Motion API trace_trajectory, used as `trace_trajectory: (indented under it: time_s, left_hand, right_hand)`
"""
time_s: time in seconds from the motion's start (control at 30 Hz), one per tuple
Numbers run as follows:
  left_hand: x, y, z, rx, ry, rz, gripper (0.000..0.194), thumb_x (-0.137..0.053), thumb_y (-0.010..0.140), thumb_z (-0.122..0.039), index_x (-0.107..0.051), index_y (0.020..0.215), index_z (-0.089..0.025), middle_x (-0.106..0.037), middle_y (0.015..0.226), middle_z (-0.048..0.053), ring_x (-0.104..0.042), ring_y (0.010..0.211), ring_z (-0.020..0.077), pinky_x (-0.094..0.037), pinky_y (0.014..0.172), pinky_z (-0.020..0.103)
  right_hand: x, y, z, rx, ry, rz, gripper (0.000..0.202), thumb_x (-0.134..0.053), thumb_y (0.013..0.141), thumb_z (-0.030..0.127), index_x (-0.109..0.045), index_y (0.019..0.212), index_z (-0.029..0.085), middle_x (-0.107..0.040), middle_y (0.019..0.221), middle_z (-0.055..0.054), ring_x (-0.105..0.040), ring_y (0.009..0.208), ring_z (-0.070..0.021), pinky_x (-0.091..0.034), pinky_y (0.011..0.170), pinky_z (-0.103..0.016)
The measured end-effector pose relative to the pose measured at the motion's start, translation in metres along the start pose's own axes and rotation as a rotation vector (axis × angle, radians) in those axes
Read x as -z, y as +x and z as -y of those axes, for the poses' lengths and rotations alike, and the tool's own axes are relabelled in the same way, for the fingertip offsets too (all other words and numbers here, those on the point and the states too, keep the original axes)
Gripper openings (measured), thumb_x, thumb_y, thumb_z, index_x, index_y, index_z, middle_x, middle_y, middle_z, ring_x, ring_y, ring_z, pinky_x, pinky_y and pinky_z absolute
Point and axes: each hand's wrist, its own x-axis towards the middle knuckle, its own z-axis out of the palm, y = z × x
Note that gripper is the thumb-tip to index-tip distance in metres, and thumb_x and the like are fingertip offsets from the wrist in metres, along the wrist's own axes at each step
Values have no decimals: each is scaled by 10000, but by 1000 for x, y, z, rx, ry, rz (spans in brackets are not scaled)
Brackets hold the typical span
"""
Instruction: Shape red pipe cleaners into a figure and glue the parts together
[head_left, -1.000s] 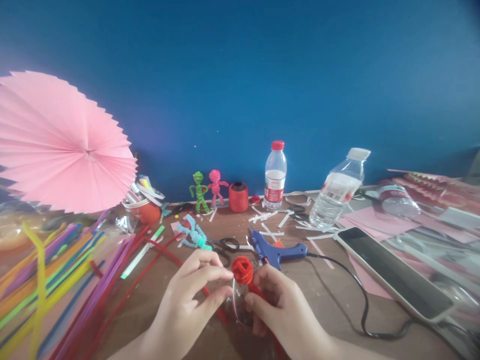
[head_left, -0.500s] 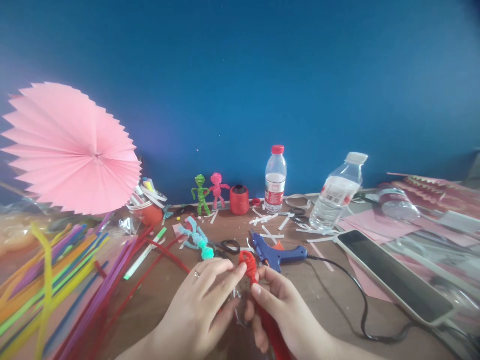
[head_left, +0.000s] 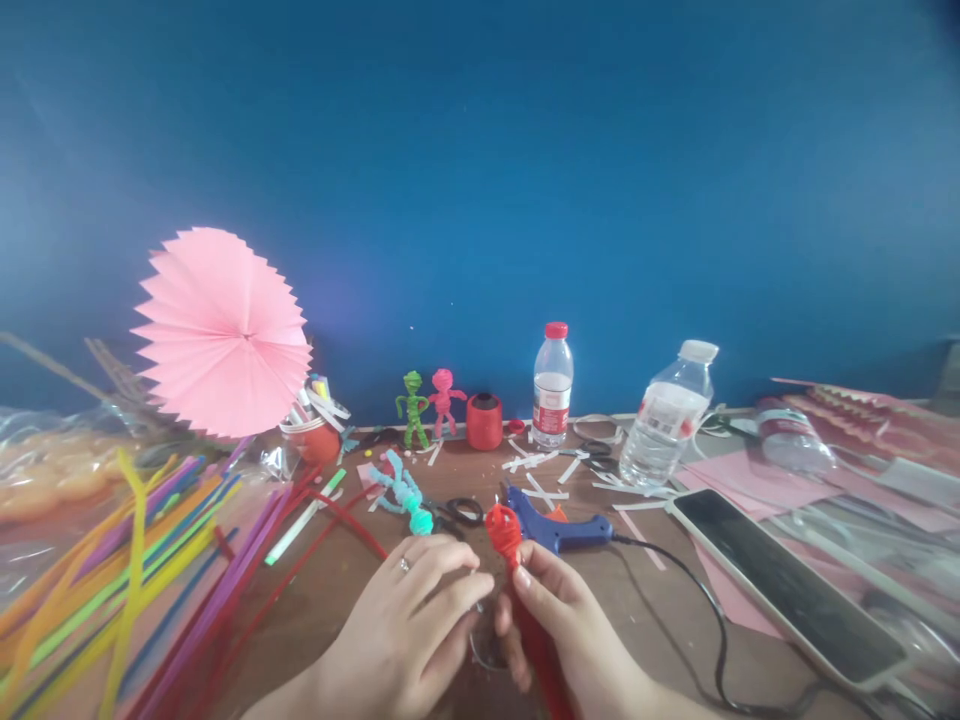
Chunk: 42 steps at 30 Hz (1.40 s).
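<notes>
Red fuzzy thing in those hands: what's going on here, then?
A person is holding a red fuzzy piece, wound into a knob at its top, in the right hand. The left hand is beside it, fingers bent; whether it holds anything is unclear. Beyond the hands, a blue glue gun and a light-blue figure lie on the table, while a green figure and a pink figure stand near the wall.
</notes>
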Motion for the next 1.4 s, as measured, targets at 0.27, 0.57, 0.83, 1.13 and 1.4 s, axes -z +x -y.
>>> trace_trajectory:
  time_s: [0.27, 0.57, 0.83, 1.13, 1.4]
  left_hand:
    - [30, 14, 6, 241, -155, -183, 174, -522, 855, -55, -547, 775, -208, -615, 860, 31, -609, 854, 175, -495, 756, 280]
    - [54, 19, 5, 583, -504, -199, 170, -554, 868, -299, -596, 732, -205, -621, 809, 18, -591, 783, 180, -467, 711, 283]
    - [55, 21, 0, 810, -787, -198, 177, -638, 797, -259, -565, 657, -179, -622, 772, 9, -557, 746, 166, -417, 715, 293]
    - [69, 19, 1, 827, -860, -204, 215, -724, 708, -203, -534, 611, -175, -610, 634, -29, -547, 630, 133, -415, 624, 249]
    - [72, 17, 4, 757, -817, -157, 126, -684, 781, -258, -593, 736, -184, -597, 664, -32, -551, 652, 125, -435, 644, 239]
  right_hand:
    - [1, -1, 4, 113, -61, 59, 312, -707, 778, 403, -510, 825, 166, -631, 683, 19, -573, 438, -69, -424, 432, -169]
    - [-2, -2, 4, 126, -26, 154, 336, -780, 706, 382, -588, 863, 156, -626, 675, 2, -566, 561, -84, -425, 554, -200]
    - [-6, -2, 1, 37, 126, 140, 373, -800, 657, 420, -563, 760, 150, -603, 570, 10, -523, 442, -81, -361, 467, -194]
    - [-8, -4, 4, 81, 170, -13, 307, -776, 701, 382, -565, 739, 162, -585, 610, 21, -493, 506, -82, -368, 502, -195]
    - [-12, -6, 8, 48, 175, -84, 288, -767, 706, 362, -588, 755, 142, -585, 603, 19, -500, 496, -83, -359, 492, -198]
